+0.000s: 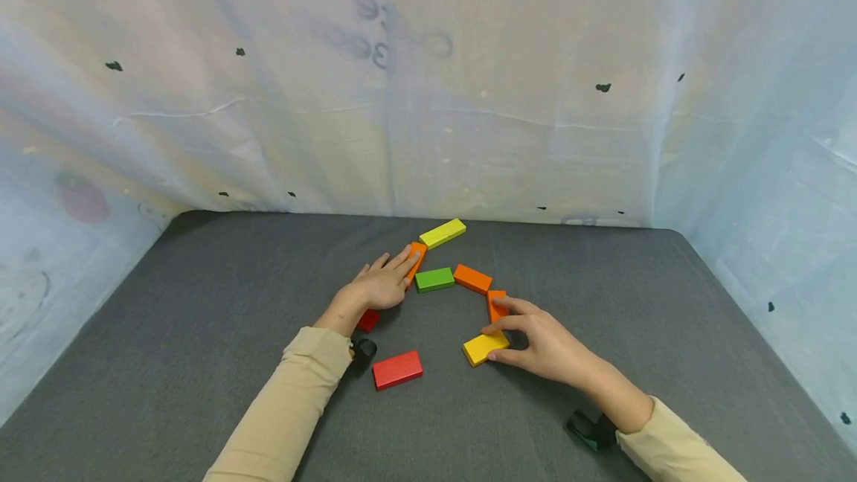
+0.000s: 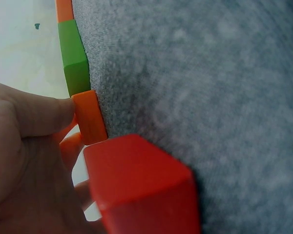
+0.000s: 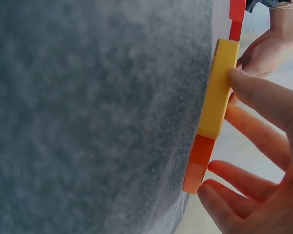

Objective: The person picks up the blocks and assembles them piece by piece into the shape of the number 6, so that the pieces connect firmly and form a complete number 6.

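My left hand (image 1: 383, 288) lies beside an orange block (image 1: 416, 265) with its fingers spread and fairly straight. Its thumb touches that orange block (image 2: 91, 119) in the left wrist view. My right hand (image 1: 545, 341) pinches a yellow block (image 1: 485, 349) between thumb and index finger, flat on the table. Another right fingertip reaches a second orange block (image 1: 495, 306), which stands against or close to the yellow one. Between the hands, a green block (image 1: 435, 280) and a third orange block (image 1: 472, 279) form a curved row.
A lime-yellow block (image 1: 443, 233) lies at the back, by the left orange block. In front is a red block (image 1: 398, 370); another red block (image 1: 367, 320) is partly hidden by the left wrist. The grey cloth table (image 1: 201, 333) is bordered by hanging plastic sheets (image 1: 522, 155).
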A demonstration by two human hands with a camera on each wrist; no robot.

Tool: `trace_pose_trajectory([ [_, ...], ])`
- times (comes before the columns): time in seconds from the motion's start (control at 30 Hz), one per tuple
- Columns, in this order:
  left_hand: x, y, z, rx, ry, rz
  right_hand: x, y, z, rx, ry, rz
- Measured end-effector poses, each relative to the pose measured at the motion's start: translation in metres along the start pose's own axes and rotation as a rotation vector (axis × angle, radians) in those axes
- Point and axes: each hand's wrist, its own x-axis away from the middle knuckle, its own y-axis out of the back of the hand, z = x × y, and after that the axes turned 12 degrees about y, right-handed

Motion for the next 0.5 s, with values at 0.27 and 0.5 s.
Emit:
trace_pose_trajectory([
  [0.27, 0.0009, -0.0010, 0.0002, 0.006, 0.003, -0.007, -0.0014, 0.0004, -0.0013, -0.040, -0.003, 0.023],
  [0.5, 0.0012, -0.0016, -0.0002, 0.034, -0.001, -0.021, -0.0019, 0.0034, -0.0016, -0.062, 0.007, 0.014],
])
